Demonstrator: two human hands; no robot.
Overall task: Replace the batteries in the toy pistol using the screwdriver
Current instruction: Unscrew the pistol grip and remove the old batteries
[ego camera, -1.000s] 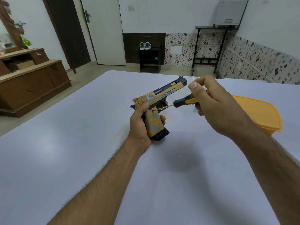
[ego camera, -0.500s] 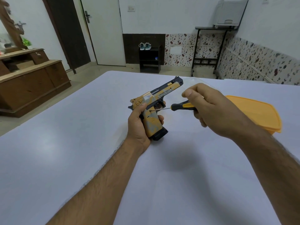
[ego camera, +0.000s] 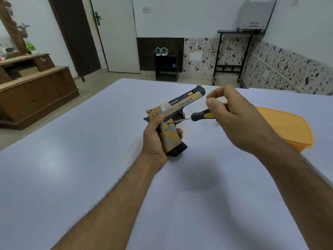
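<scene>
wooden cabinet (ego camera: 36, 91): left edge of the frame, standing on the floor beside the counter, with a small green plant (ego camera: 29, 46) on its top shelf.
counter (ego camera: 75, 159): a plain pale surface filling the lower and middle frame; both forearms reach out over it.
left hand (ego camera: 155, 139): middle of the frame, fingers and thumb wrapped round the grip of the pistol, probably to keep it from turning under the tool.
toy pistol (ego camera: 173, 112): tan and black, held upright just above the counter, grip down and muzzle slanting to the upper right, so its side faces the tool.
screwdriver (ego camera: 200, 116): black and yellow handle, thin shaft running left, its tip against the upper side of the grip, likely on a cover screw.
right hand (ego camera: 236, 121): right of centre, handle lying in it; thumb and forefinger lifted and curled above the handle, so the hold looks loose, perhaps a regrip between turns.
step: loosening the cover screw, by my reading; no batteries show.
orange container (ego camera: 288, 127): right of the frame, on the counter behind the right wrist.
room: white door (ego camera: 115, 33) and dark door upper left, shoes (ego camera: 161, 51) on a black stand at top centre, speckled tiles along the right wall.
</scene>
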